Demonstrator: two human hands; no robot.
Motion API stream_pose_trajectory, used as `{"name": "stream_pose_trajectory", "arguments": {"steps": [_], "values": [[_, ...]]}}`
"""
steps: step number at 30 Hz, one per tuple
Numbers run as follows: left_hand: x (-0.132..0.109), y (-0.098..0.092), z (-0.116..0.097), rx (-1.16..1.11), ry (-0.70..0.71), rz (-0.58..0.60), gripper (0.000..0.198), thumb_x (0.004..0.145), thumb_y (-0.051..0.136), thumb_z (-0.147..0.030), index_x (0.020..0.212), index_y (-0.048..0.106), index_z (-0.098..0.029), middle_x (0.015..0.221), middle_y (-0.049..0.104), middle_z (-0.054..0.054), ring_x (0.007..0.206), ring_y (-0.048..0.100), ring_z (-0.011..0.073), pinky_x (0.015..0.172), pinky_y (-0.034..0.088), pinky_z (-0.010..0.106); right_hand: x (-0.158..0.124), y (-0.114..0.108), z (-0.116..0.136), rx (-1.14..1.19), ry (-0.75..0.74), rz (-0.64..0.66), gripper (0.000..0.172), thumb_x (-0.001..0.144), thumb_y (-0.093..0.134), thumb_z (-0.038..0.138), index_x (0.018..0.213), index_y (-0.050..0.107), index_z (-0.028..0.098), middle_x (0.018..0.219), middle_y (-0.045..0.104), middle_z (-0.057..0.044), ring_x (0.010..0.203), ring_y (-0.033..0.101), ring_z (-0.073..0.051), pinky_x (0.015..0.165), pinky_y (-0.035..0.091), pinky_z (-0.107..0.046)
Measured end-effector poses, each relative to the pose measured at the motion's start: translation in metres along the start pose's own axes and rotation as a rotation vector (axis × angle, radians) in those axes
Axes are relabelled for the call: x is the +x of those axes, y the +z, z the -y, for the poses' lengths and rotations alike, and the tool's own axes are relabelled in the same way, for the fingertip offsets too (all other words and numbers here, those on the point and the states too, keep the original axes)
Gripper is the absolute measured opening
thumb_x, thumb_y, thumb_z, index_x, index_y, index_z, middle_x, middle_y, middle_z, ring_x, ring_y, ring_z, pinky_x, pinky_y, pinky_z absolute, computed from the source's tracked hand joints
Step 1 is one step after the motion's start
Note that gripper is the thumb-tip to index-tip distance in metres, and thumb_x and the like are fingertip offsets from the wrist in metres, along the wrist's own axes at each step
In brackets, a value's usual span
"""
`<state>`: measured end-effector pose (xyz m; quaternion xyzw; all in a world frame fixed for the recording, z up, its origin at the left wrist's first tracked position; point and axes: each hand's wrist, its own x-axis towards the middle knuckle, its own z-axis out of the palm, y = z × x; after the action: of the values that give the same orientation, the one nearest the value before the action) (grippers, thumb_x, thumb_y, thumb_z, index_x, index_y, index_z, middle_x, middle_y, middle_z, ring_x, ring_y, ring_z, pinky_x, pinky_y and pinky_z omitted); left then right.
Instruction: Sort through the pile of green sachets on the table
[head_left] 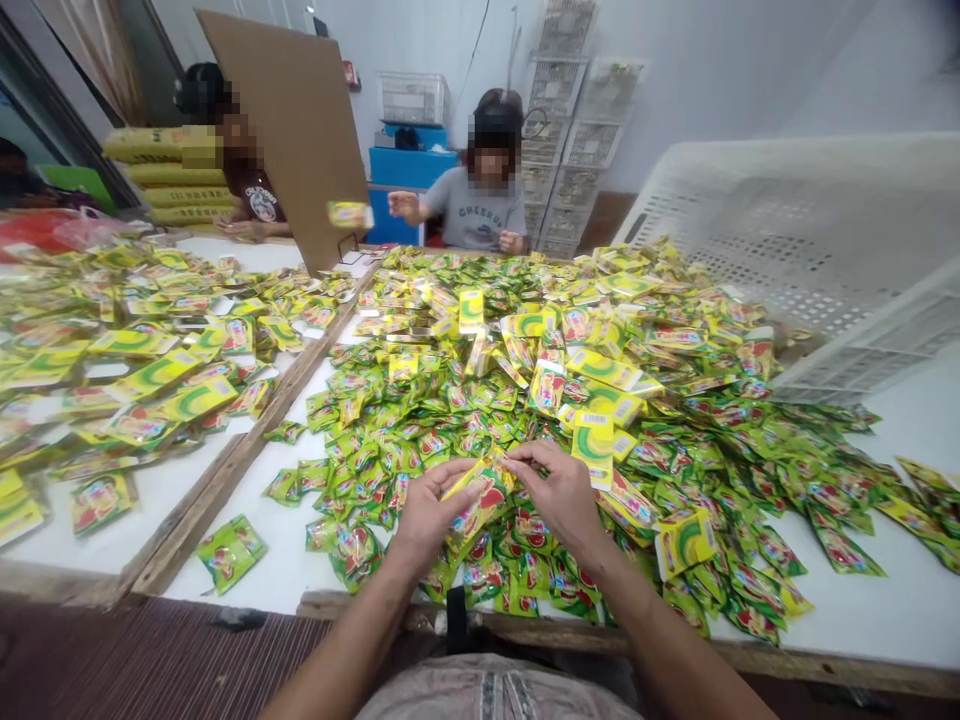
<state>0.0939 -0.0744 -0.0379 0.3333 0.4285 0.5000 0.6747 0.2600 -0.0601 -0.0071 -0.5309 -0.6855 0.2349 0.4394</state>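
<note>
My left hand [429, 508] and my right hand [559, 492] meet over the near part of a big heap of green and yellow sachets [570, 400]. Both are closed on one yellow pack [478, 496] held between them, the left gripping its lower end and the right pinching its upper edge. The pack hangs just above the sachets lying on the white table [900, 600].
A white perforated crate [795, 240] lies tipped at the right. A second table [150, 490] at the left carries more packs. A cardboard sheet [300, 120] stands at the back. Two people sit across the table; a sachet [349, 214] is in mid-air near one's hand.
</note>
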Motion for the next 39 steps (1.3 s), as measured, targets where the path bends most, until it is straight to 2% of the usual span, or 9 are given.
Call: {"name": "stream_pose_trajectory", "arguments": {"steps": [4, 7, 14, 21, 27, 33, 36, 37, 39], "values": [[0.0, -0.001, 0.003, -0.005, -0.039, -0.015, 0.039, 0.056, 0.079, -0.029, 0.09, 0.068, -0.015, 0.083, 0.073, 0.005, 0.07, 0.066, 0.0166, 0.068, 0.05, 0.027, -0.007, 0.004, -0.002, 0.105, 0.154, 0.057, 0.018, 0.074, 0.064, 0.036, 0.071, 0.064, 0.018, 0.065, 0.063, -0.001, 0.06, 0.055, -0.016, 0.056, 0.044, -0.025], [0.003, -0.002, 0.003, 0.043, -0.019, 0.014, 0.037, 0.056, 0.079, -0.028, 0.089, 0.069, -0.015, 0.084, 0.072, 0.004, 0.072, 0.065, 0.016, 0.069, 0.049, 0.025, -0.011, 0.006, -0.002, 0.096, 0.169, 0.119, 0.02, 0.077, 0.06, 0.037, 0.071, 0.063, 0.018, 0.067, 0.065, -0.001, 0.062, 0.058, -0.016, 0.057, 0.044, -0.025], [0.007, -0.006, 0.003, 0.048, -0.061, 0.015, 0.037, 0.056, 0.079, -0.026, 0.088, 0.068, -0.013, 0.078, 0.072, 0.004, 0.064, 0.062, 0.0132, 0.063, 0.047, 0.023, -0.018, 0.008, 0.009, 0.073, 0.239, 0.24, 0.026, 0.084, 0.049, 0.038, 0.103, 0.046, 0.02, 0.072, 0.069, 0.0, 0.046, 0.049, -0.012, 0.047, 0.034, -0.023], [0.0, -0.007, 0.01, -0.043, -0.122, 0.037, 0.037, 0.053, 0.079, -0.029, 0.084, 0.068, -0.013, 0.074, 0.07, 0.004, 0.063, 0.06, 0.0142, 0.064, 0.045, 0.025, -0.017, 0.027, 0.007, 0.118, 0.29, 0.36, 0.036, 0.079, 0.05, 0.033, 0.112, 0.042, 0.02, 0.05, 0.051, 0.008, 0.041, 0.04, -0.011, 0.043, 0.026, -0.021], [0.0, -0.018, -0.003, 0.205, -0.1, 0.046, 0.03, 0.057, 0.076, -0.034, 0.073, 0.068, -0.011, 0.062, 0.06, 0.0, 0.056, 0.049, 0.0096, 0.055, 0.036, 0.021, -0.017, 0.038, -0.001, 0.222, 0.345, 0.299, 0.048, 0.078, 0.053, 0.042, 0.119, 0.042, 0.019, 0.059, 0.062, 0.003, 0.051, 0.054, -0.015, 0.049, 0.039, -0.024], [-0.001, -0.025, 0.01, 0.319, -0.056, -0.021, 0.031, 0.057, 0.073, -0.039, 0.068, 0.065, -0.011, 0.057, 0.055, -0.002, 0.051, 0.043, 0.0081, 0.05, 0.031, 0.021, -0.012, 0.041, -0.004, 0.342, 0.364, 0.478, 0.059, 0.079, 0.053, 0.049, 0.128, 0.038, 0.02, 0.061, 0.064, 0.001, 0.057, 0.06, -0.019, 0.057, 0.048, -0.03], [0.005, -0.048, -0.01, 0.389, -0.04, -0.066, 0.031, 0.056, 0.072, -0.039, 0.068, 0.065, -0.012, 0.058, 0.059, -0.001, 0.051, 0.049, 0.0104, 0.051, 0.037, 0.022, -0.012, 0.046, -0.004, 0.454, 0.311, 0.495, 0.064, 0.08, 0.054, 0.048, 0.133, 0.031, 0.022, 0.09, 0.068, -0.008, 0.084, 0.064, -0.023, 0.075, 0.05, -0.038], [0.008, -0.062, -0.027, 0.434, -0.005, -0.109, 0.03, 0.057, 0.071, -0.039, 0.07, 0.065, -0.012, 0.06, 0.061, 0.0, 0.053, 0.052, 0.012, 0.052, 0.04, 0.023, -0.013, 0.048, -0.004, 0.44, 0.276, 0.468, 0.064, 0.08, 0.055, 0.046, 0.134, 0.03, 0.023, 0.102, 0.066, -0.011, 0.095, 0.061, -0.023, 0.081, 0.048, -0.039], [0.015, -0.095, -0.072, 0.567, 0.097, -0.324, 0.034, 0.061, 0.067, -0.041, 0.078, 0.066, -0.012, 0.064, 0.064, 0.003, 0.055, 0.056, 0.0153, 0.053, 0.043, 0.026, -0.013, 0.051, -0.007, 0.347, 0.209, 0.395, 0.06, 0.081, 0.054, 0.044, 0.133, 0.03, 0.025, 0.116, 0.06, -0.013, 0.106, 0.056, -0.023, 0.09, 0.043, -0.041]]}}
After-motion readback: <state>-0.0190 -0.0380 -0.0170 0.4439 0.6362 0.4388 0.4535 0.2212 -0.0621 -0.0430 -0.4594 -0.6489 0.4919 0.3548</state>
